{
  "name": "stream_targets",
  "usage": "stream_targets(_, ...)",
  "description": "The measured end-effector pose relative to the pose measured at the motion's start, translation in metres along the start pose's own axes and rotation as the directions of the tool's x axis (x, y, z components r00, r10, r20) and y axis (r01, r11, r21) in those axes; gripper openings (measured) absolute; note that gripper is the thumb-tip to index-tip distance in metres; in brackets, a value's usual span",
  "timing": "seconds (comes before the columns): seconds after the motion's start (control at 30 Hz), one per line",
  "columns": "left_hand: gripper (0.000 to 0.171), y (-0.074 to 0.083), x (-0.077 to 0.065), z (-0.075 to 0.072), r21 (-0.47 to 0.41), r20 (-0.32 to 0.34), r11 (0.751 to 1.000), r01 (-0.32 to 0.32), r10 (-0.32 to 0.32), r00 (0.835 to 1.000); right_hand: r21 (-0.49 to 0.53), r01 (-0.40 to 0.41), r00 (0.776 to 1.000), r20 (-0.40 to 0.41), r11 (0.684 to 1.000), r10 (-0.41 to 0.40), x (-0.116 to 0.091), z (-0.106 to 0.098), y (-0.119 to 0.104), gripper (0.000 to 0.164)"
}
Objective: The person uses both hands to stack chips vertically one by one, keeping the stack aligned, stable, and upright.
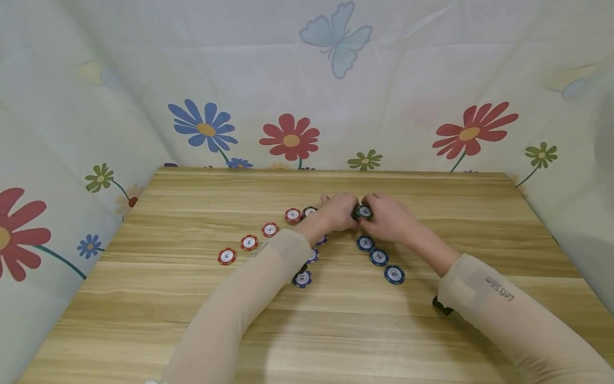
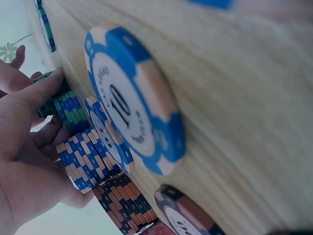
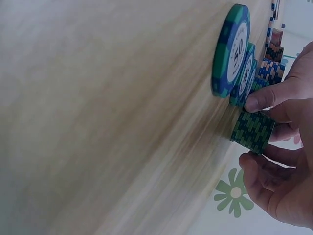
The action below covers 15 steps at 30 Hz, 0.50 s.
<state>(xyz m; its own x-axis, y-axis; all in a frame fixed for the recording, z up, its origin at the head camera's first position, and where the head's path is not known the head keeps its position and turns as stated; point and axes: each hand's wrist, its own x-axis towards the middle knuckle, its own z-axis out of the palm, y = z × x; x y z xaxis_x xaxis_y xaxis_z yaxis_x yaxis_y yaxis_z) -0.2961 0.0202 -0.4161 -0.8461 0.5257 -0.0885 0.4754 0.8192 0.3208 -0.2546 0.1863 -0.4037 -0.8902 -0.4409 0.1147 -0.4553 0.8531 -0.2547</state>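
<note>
We see the dark green stack of chips point(image 1: 363, 213) right of centre in the head view, lying directly between the two hands. The right hand point(image 1: 386, 217) has its thumb and fingers curled about the stack from the right; in its wrist view the opening is just the stack's width. The left hand point(image 1: 340, 212) meets the same stack from the left, thumb and fingers bent in and closed to about the stack's thickness.

Just beside the left hand, in the left wrist view, we find the blue-and-green stack point(image 2: 73, 112), then the blue-and-white stack point(image 2: 84, 159) and the black stack point(image 2: 124, 203). The red stack point(image 1: 293, 215) stands farther left in the head view.

Nearer the bottom of that frame, blue-and-green chips point(image 1: 379, 257) run in a slanting line below the right hand, and blue-and-white chips point(image 1: 302, 279) lie partly under the left forearm. Single red chips point(image 1: 249, 242) trail toward the left of the table point(image 1: 336, 325).
</note>
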Motion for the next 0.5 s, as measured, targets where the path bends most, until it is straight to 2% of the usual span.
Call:
stream_targets(0.13,0.031,-0.0002,0.0004,0.0008,-0.004,-0.005,1.0,-0.001,0.001,1.0,0.001,-0.005,1.0,0.003,1.0,0.005,0.0001,-0.0001,0.0003,0.047)
stream_targets(0.5,0.031,-0.0001,0.0009,-0.0002,0.007,0.005,1.0,-0.011,0.011,1.0,-0.001,-0.013,1.0,-0.005,1.0,0.013,0.0008,0.0023,-0.0001,0.041)
